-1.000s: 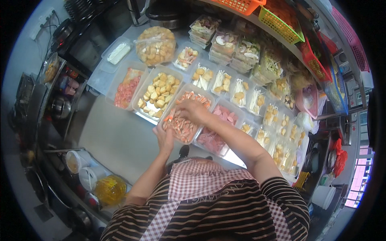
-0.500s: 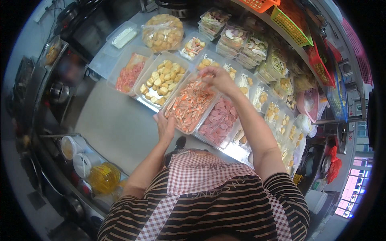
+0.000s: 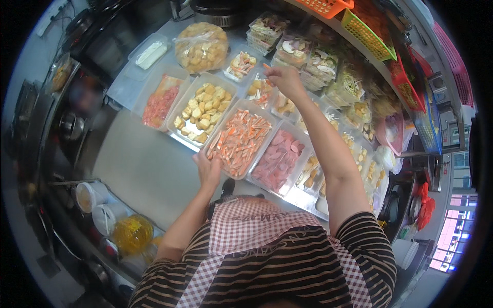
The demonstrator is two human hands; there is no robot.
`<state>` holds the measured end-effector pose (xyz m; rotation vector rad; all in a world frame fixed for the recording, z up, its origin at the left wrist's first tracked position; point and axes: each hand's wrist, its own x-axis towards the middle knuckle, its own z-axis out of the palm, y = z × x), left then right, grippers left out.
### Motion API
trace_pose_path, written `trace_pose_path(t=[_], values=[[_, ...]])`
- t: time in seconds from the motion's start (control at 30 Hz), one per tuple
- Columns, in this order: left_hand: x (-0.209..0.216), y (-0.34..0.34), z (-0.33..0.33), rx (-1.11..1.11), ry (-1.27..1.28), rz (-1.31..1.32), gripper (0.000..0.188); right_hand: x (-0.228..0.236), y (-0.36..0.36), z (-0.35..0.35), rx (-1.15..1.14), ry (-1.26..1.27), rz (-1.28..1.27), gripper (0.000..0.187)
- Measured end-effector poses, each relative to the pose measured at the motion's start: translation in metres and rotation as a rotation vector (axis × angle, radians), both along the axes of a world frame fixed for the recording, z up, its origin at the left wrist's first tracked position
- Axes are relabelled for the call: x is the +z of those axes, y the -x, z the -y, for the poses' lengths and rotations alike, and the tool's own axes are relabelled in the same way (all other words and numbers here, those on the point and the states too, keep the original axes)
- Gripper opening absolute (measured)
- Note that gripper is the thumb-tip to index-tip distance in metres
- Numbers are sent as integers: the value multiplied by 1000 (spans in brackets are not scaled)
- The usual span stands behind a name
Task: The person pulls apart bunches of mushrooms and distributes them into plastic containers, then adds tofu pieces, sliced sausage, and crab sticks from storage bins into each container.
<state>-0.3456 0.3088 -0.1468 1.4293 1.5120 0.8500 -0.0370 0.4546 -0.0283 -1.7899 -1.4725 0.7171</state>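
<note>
A clear plastic tub of orange-and-white crab stick pieces (image 3: 240, 141) stands in front of me. My left hand (image 3: 208, 169) is closed on its near left corner. Farther off, my right hand (image 3: 285, 82) hovers over the row of small clear boxes, its fingers pinched round a piece of crab stick (image 3: 266, 66). Just below those fingers is a small box of fried tofu puffs with crab stick pieces on top (image 3: 260, 92). Left of the crab stick tub is a tub of cut tofu puffs (image 3: 202, 110); to its right, a tub of pink sliced sausage (image 3: 280, 158).
A tub of pinkish-red meat (image 3: 162, 102) stands at far left, near a large bag of tofu puffs (image 3: 202, 46). Stacked boxes of vegetables (image 3: 323, 61) fill the back right. Coloured baskets (image 3: 368, 36) hang above them. Buckets (image 3: 110, 215) and a yellow oil bottle (image 3: 132, 233) stand lower left.
My right hand has moved from the far end of the crab stick tub out over the small boxes. Crab stick pieces now show in the box below it. My left hand has stayed on the tub.
</note>
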Motion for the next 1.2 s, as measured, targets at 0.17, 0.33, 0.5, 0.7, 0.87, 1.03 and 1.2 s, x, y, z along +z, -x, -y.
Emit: trace_pose_path(t=[0.17,0.33,0.5,0.7,0.87,1.03,1.2], values=[[5,-1,0,-28,0,13,59,-5,-10,-53,39,-76,3,22],[-2,0,-1,-34,-26,-9,58,2,1,-75,26,-208,5,21],[-14,6,5,-29,80,112,59,1,-23,-57,-36,-140,-96,20],[22,15,31,177,460,738,61,-12,-28,-6,-32,30,-65,18],[-8,22,49,242,636,1051,47,-16,44,57,434,101,394,17],[-2,22,51,207,691,1003,34,-54,92,90,527,151,775,19],[-8,21,50,209,637,1034,42,-60,80,93,479,104,666,19]])
